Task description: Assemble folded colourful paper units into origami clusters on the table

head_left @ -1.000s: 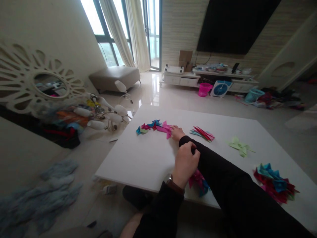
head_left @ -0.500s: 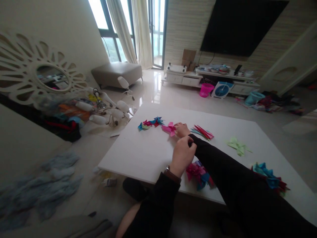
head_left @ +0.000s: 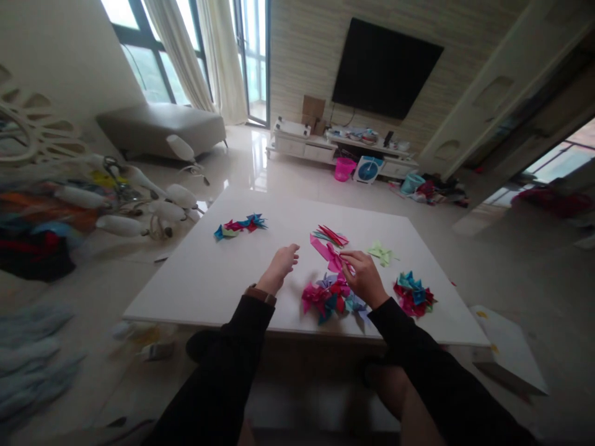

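Observation:
My right hand (head_left: 365, 279) pinches a pink folded-paper flower (head_left: 332, 255) above the table. Its long pink end points up and to the left. To the left, my left hand (head_left: 280, 267) hovers over the white table (head_left: 195, 279) with nothing in it, fingers loosely apart. Just below my right hand lies a pile of pink, red, blue and lilac paper flowers (head_left: 320, 297). Behind the held flower is a bundle of narrow red and green folded papers (head_left: 332, 235). A pale green paper flower (head_left: 381, 253) rests farther right.
On the table's right is a blue and red paper-flower pile (head_left: 413, 294); a small coloured group (head_left: 239, 226) lies at the back left. A white lamp fixture (head_left: 162, 210) stands by the left edge. A white box (head_left: 509, 347) sits on the floor at right.
My left hand has let go of my right sleeve cuff and moved left. The right hand has drawn the pink flower back from the table's middle. The view has turned right.

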A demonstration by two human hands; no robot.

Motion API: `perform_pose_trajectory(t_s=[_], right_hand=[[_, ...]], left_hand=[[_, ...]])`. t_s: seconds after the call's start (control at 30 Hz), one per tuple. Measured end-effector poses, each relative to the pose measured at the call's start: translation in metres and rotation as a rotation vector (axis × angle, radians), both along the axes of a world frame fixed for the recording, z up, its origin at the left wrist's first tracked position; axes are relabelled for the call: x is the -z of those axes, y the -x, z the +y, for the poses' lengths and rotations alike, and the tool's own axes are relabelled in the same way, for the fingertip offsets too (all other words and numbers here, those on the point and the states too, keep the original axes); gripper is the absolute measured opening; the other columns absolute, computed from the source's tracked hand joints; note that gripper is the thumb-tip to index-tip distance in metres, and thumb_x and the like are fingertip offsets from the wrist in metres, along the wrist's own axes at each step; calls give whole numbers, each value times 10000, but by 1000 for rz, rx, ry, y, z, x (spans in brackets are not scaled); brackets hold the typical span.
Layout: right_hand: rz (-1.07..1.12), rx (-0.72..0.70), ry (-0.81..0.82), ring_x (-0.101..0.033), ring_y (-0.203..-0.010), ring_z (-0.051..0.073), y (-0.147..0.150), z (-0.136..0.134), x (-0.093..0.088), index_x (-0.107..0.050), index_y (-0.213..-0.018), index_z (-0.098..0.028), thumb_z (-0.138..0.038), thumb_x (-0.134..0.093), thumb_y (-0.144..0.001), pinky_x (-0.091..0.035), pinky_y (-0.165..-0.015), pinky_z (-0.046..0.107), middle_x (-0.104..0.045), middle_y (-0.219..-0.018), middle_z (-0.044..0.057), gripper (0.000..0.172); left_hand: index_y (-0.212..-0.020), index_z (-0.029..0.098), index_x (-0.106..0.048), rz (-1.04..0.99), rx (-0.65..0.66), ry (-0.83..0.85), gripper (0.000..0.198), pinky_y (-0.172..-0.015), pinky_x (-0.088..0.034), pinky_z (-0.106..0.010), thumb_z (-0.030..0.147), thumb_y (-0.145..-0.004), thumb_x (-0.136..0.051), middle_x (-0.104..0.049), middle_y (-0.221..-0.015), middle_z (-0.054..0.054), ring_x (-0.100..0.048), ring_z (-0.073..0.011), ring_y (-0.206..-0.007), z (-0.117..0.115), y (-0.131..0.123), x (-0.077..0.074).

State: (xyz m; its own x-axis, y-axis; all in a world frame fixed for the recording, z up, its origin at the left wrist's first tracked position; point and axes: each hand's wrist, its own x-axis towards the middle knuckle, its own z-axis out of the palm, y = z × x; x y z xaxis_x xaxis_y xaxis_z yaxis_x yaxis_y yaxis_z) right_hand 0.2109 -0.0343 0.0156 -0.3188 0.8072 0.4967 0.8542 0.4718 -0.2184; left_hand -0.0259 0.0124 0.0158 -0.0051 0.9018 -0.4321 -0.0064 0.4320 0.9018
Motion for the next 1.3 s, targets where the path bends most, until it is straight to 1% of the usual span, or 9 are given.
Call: perform_pose_trajectory(t_s=[0.07,0.13,0.23,0.33,0.5,0.67,0.83,1.07,1.3], right_hand=[[18,17,9,-651,-1080,264,-4,-22,3,-723,-1120,-169,-131,-556,-934,-459,-915,422,-734,-1170,111,253],[29,15,23,-646,-1085,264,-4,-35,10,-720,-1122,-169,-137,-563,-937,-460,-923,423,-731,-1174,114,245],[17,-24,61,-639,-1092,269,0,-42,19,-716,-1129,-175,-154,-582,-936,-456,-935,435,-729,-1184,111,235],[12,-71,96,-627,-1118,282,3,-39,22,-707,-1161,-185,-155,-599,-924,-461,-930,448,-722,-1205,112,262],[73,-105,103,-629,-1102,291,-2,-31,16,-705,-1154,-185,-124,-598,-902,-489,-905,463,-723,-1179,122,281],[135,-153,101,-619,-1131,290,-12,-31,12,-721,-1026,-215,-85,-606,-861,-493,-932,466,-709,-1229,103,240],[167,-140,95,-619,-1160,282,-20,-33,7,-721,-917,-223,-34,-596,-814,-486,-955,460,-718,-1230,85,249],[147,-169,90,-622,-1158,280,-20,-33,7,-726,-1117,-202,-59,-601,-848,-490,-967,462,-732,-1221,89,329],[131,-172,96,-643,-1108,276,-18,-32,10,-726,-1114,-208,-79,-610,-858,-493,-932,460,-740,-1189,91,309]], left_hand=[[-922,135,-634,-181,156,107,347,-753,-509,-320,469,-893,-545,-704,-992,-137,-672,-227,-876,-11,-18,2],[-894,141,-632,-354,266,191,351,-700,-519,-293,489,-859,-603,-691,-915,-105,-658,-193,-785,-22,-36,5],[-876,145,-628,-458,285,156,218,-578,-484,-233,327,-781,-704,-646,-779,-42,-599,-132,-624,-32,-60,11],[-878,133,-634,-485,273,43,189,-553,-482,-222,138,-700,-697,-646,-730,-31,-607,-127,-585,-33,-71,17],[-892,100,-669,-398,284,-13,209,-596,-522,-245,50,-689,-658,-711,-767,-72,-654,-151,-631,-27,-72,20],[-974,77,-709,-318,307,-40,241,-676,-544,-274,93,-735,-682,-750,-876,-117,-702,-186,-737,-25,-69,25],[-1001,79,-724,-280,316,-47,298,-721,-543,-283,110,-705,-745,-764,-923,-120,-709,-192,-775,-26,-67,27],[-1007,74,-734,-279,373,-78,331,-780,-548,-315,125,-684,-784,-769,-965,-132,-713,-211,-828,-29,-66,27],[-1005,85,-744,-238,421,-85,354,-806,-542,-314,201,-686,-844,-772,-975,-127,-714,-211,-855,-29,-64,19]])
